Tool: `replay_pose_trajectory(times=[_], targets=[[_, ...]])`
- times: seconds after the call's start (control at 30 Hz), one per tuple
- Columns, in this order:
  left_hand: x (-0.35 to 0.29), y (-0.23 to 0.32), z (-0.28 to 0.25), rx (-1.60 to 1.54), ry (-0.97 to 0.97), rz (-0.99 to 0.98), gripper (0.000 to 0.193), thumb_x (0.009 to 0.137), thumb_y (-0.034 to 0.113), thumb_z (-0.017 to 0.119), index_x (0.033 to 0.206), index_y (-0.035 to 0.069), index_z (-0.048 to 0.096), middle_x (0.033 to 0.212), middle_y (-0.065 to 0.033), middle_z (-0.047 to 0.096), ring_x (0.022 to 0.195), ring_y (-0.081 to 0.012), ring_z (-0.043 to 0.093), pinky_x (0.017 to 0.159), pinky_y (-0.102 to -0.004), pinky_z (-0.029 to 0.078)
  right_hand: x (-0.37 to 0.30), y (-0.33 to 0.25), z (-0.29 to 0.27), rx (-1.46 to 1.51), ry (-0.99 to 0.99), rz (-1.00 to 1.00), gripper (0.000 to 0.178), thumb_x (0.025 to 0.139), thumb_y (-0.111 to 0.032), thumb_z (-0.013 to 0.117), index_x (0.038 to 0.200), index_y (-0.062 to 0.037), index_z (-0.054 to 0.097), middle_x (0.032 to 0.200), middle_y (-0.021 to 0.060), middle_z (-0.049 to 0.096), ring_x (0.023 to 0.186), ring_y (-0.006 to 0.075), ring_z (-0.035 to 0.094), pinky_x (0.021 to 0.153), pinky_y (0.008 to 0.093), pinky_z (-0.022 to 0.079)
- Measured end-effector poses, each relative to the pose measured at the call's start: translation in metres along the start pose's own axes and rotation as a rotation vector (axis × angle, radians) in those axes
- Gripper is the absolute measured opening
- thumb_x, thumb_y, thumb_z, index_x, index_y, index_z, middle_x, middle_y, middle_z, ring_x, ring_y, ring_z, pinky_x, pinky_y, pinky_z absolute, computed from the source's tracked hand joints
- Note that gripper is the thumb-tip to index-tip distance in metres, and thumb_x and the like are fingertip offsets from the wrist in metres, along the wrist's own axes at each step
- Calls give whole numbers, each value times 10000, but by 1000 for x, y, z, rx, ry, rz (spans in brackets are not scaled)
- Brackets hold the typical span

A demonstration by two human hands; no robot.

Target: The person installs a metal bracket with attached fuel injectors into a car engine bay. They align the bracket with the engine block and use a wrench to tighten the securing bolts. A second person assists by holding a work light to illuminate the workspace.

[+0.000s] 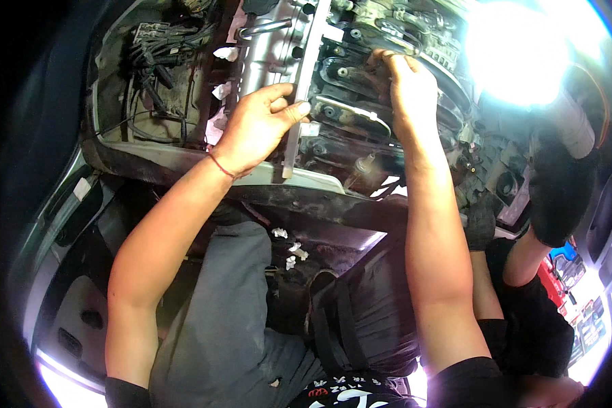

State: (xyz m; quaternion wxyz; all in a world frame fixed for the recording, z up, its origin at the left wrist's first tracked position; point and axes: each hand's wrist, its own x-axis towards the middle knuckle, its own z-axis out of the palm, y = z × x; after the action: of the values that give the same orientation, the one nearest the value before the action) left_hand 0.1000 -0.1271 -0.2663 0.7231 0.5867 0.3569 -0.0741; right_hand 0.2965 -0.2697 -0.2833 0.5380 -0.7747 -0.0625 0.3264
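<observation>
My left hand [255, 129] is closed at a long, straight, light metal bar [294, 146], its thumb lying across the bar and its fingers curled on the near-left side. This bar runs lengthwise beside a silvery metal engine part [265, 51] with round holes and a curved tube handle [265, 27]. To the right, my right hand [411, 88] reaches over dark engine parts [343, 71], fingers bent down and pressed together. Whatever those fingertips hold is hidden. Between my hands lies a thin pale rod-like part [350, 109] with a bent end.
White crumpled wads [221, 92] sit along the metal part's left side; more wads [296, 253] lie below, near my legs. A wire bundle [158, 71] fills the left recess. At right, another person's dark-gloved hand [557, 183] is close to a glaring lamp [517, 54].
</observation>
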Motion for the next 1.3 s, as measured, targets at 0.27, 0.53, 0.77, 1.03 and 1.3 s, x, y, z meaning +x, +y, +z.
replay_pose_trajectory(times=[0.27, 0.53, 0.77, 1.03, 1.3], targets=[[9, 10, -2, 157, -73, 11, 503, 991, 123, 636, 1380, -135, 451, 1042, -148, 707, 958, -170, 693, 820, -261, 538, -2, 5, -5, -76, 8, -113, 347, 916, -298, 574, 1060, -41, 758, 983, 172, 730, 879, 247, 673, 827, 344, 499], [4, 25, 7, 199, -20, -121, 426, 984, 174, 659, 1322, -54, 539, 987, -79, 729, 870, -110, 681, 705, -235, 528, -2, 0, -2, 116, -26, -34, 290, 906, -269, 626, 988, -28, 765, 738, 30, 659, 565, 97, 515, 539, 260, 417], [-3, 17, 2, 257, -1, -130, 366, 982, 213, 666, 1285, 26, 586, 980, -68, 742, 869, -102, 682, 660, -233, 521, 0, 2, -1, 117, 7, -46, 278, 909, -241, 640, 1001, -2, 748, 756, 31, 674, 595, 90, 540, 548, 250, 418], [-2, 19, 0, 56, -46, -166, 358, 981, 168, 663, 1302, 34, 580, 959, -47, 727, 855, -81, 640, 630, -222, 462, -2, 2, 3, 17, -58, -54, 357, 928, -306, 650, 1081, 8, 727, 858, 106, 663, 786, 176, 593, 726, 305, 455], [-1, -6, 16, 173, 18, 129, 347, 933, 107, 697, 1218, -51, 579, 863, -95, 721, 742, -105, 628, 650, -279, 501, -11, -25, 20, -430, -308, 37, 604, 876, -581, 669, 946, 13, 748, 737, 121, 684, 714, 202, 639, 695, 375, 506]])
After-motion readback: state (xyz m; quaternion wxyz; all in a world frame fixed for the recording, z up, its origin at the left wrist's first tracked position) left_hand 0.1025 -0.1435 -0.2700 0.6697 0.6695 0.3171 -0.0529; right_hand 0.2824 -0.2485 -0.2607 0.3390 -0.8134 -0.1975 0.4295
